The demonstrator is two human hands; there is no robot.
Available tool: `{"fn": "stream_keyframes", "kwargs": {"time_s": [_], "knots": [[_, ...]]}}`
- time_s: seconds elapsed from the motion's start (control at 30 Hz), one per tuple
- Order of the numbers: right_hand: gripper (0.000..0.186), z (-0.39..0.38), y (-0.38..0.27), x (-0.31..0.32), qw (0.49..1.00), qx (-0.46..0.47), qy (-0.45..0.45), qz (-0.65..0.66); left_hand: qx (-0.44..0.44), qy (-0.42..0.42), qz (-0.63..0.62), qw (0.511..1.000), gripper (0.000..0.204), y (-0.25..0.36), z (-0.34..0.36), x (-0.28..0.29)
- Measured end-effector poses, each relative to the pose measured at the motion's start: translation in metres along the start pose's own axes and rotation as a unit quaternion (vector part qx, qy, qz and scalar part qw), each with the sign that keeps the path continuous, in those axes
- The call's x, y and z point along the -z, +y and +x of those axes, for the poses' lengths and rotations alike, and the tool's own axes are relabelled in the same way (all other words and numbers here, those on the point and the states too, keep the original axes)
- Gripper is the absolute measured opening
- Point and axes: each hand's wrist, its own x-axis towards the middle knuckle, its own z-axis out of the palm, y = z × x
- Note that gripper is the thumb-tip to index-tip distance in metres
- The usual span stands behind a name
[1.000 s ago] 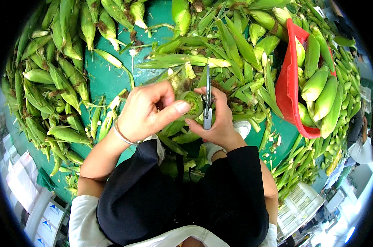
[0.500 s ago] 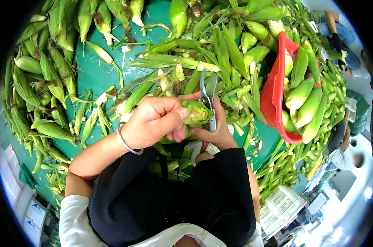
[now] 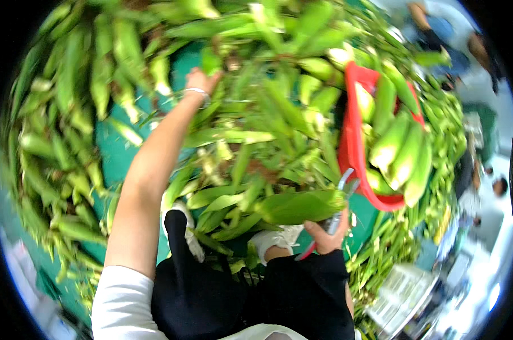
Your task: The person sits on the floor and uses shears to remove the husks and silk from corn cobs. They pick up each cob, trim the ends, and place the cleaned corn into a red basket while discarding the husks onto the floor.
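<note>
The right hand [image 3: 324, 238] was wrapped around one green corn ear [image 3: 299, 205] plus a pair of scissors [image 3: 340, 201], fingers closed on both. The ear lay crosswise, long axis running left-right, tip pointing left past the fingertips; the blades poked up and away. The left hand [image 3: 202, 82] reached far out into the corn pile [image 3: 256, 107], grip too blurred to call. One red basket [image 3: 353, 153] sat just beyond the right fingers, roughly five ears inside.
</note>
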Motion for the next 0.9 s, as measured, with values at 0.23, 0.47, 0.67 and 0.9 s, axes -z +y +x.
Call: {"fn": "stream_keyframes", "kwargs": {"time_s": [0.23, 0.47, 0.67, 0.9], "knots": [[0.083, -0.014, -0.009, 0.053, 0.991, -0.012, 0.013, -0.132, 0.140, -0.293, -0.380, 0.866, 0.061, -0.046, 0.045, -0.048], [0.085, -0.109, -0.057, 0.176, 0.931, 0.103, 0.319, -0.143, 0.080, -0.239, -0.436, 0.864, 0.055, -0.022, -0.022, -0.015], [0.067, -0.258, -0.202, 0.362, 0.580, 0.175, 0.589, -0.534, 0.041, -0.209, -0.522, 0.826, 0.051, 0.026, -0.065, 0.078], [0.043, -0.305, -0.173, 0.459, 0.656, 0.114, 0.636, -0.391, 0.046, -0.198, -0.642, 0.740, 0.046, 0.053, -0.125, 0.146]]}}
